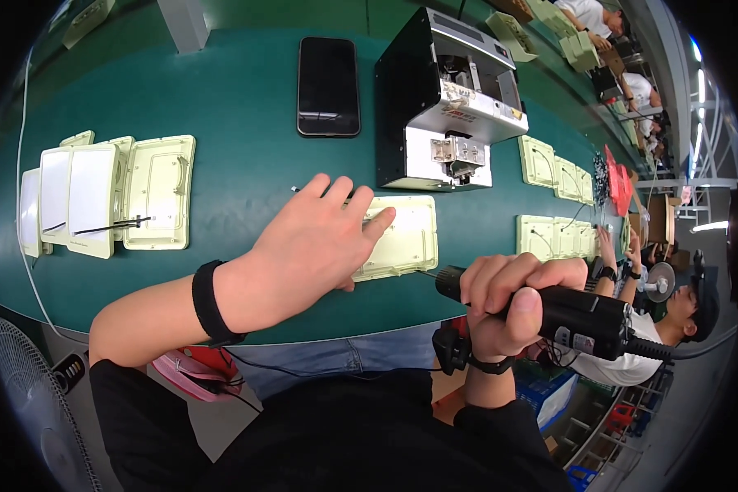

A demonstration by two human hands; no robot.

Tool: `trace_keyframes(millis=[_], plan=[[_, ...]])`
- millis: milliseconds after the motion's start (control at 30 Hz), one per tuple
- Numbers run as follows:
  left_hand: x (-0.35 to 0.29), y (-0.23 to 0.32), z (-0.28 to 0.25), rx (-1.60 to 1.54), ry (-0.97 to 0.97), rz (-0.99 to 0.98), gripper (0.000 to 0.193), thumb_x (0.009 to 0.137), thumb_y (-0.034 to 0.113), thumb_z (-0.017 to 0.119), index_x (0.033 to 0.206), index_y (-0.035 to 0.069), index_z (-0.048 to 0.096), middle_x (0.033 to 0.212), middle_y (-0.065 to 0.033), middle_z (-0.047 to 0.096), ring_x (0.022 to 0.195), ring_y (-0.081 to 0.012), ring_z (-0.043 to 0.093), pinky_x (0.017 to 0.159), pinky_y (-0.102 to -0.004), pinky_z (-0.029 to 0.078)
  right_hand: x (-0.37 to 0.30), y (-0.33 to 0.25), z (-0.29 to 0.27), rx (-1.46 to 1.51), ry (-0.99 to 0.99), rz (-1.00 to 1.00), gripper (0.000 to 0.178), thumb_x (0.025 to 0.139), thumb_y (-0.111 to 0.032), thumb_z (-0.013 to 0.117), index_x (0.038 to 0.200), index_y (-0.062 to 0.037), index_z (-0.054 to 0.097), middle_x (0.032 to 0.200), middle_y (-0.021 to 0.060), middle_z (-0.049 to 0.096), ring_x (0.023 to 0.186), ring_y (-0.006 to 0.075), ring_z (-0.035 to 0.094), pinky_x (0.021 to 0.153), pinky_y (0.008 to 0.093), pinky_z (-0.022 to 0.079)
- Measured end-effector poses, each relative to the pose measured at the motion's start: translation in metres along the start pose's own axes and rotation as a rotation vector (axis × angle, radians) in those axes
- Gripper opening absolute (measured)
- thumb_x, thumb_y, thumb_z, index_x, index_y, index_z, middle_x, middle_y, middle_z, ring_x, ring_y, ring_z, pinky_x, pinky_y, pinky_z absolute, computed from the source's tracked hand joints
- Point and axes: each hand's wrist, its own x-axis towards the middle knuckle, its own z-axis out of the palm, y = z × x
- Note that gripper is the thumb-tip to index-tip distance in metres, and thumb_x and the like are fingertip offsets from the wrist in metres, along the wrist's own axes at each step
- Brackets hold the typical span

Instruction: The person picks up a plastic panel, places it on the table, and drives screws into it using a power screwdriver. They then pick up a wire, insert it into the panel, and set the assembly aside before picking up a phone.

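Note:
A pale green plastic panel (406, 234) lies on the table before me, its left part covered by my left hand (307, 238). The fingers are spread over the panel, and the thumb is mostly hidden. My right hand (508, 299) is wrapped round a black corded electric screwdriver (586, 316), held almost level. Its thin bit points left toward the panel's lower right edge; whether it touches cannot be made out. A short dark cable end shows just beyond my left fingers.
A black and silver screw feeder (447, 107) stands behind the panel, beside a black phone (328, 86). Stacked pale green panels (157, 193) lie at left, some with white faces. More panels (541, 238) sit at right, near a co-worker (681, 320). A fan (37, 402) stands lower left.

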Motion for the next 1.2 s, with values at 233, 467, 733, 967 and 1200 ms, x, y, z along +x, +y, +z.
trace_keyframes(millis=[233,467,733,967,1200], plan=[[-0.001,0.002,0.002,0.080,0.039,-0.014,0.085,0.066,0.038,0.090,0.140,0.006,0.060,0.102,-0.0074,0.057,0.098,-0.0227,0.055,0.084,-0.0341,0.045,0.010,-0.017,-0.002,0.140,-0.108,-0.055,0.033,0.098,-0.019,0.069,0.107,-0.0115,0.039,0.064,0.0064,0.051,0.046,0.0177,0.046,0.047,0.0345,0.044],[-0.007,0.008,0.001,0.123,-0.005,-0.040,0.087,0.064,0.039,0.090,0.138,0.004,0.060,0.099,-0.0078,0.058,0.095,-0.0231,0.057,0.080,-0.0343,0.047,0.100,-0.020,0.009,0.016,0.073,-0.357,0.016,0.100,-0.015,0.056,0.113,-0.0110,0.048,0.066,0.0024,0.046,0.047,0.0141,0.042,0.046,0.0311,0.038],[-0.009,0.005,0.002,0.132,-0.020,-0.078,0.081,0.063,0.039,0.090,0.129,0.001,0.064,0.095,-0.0076,0.060,0.092,-0.0222,0.060,0.077,-0.0326,0.046,0.090,-0.006,0.011,-0.016,0.077,-0.205,0.012,0.101,-0.015,0.054,0.110,-0.0088,0.050,0.067,0.0018,0.046,0.049,0.0135,0.041,0.047,0.0310,0.038],[-0.004,0.004,0.001,0.149,-0.048,-0.045,0.058,0.067,0.028,0.087,0.114,0.000,0.068,0.089,-0.0068,0.063,0.086,-0.0205,0.061,0.072,-0.0310,0.046,0.012,-0.024,0.050,0.170,-0.173,-0.078,0.018,0.102,-0.017,0.056,0.109,-0.0096,0.041,0.062,0.0049,0.047,0.043,0.0152,0.041,0.041,0.0323,0.040],[-0.009,0.006,0.010,0.105,-0.002,-0.064,0.053,0.069,0.023,0.084,0.115,0.000,0.069,0.088,-0.0071,0.063,0.085,-0.0204,0.061,0.070,-0.0307,0.046,0.000,-0.009,0.059,0.114,-0.180,-0.060,0.027,0.099,-0.019,0.062,0.110,-0.0090,0.039,0.060,0.0063,0.048,0.042,0.0163,0.044,0.040,0.0333,0.042]])
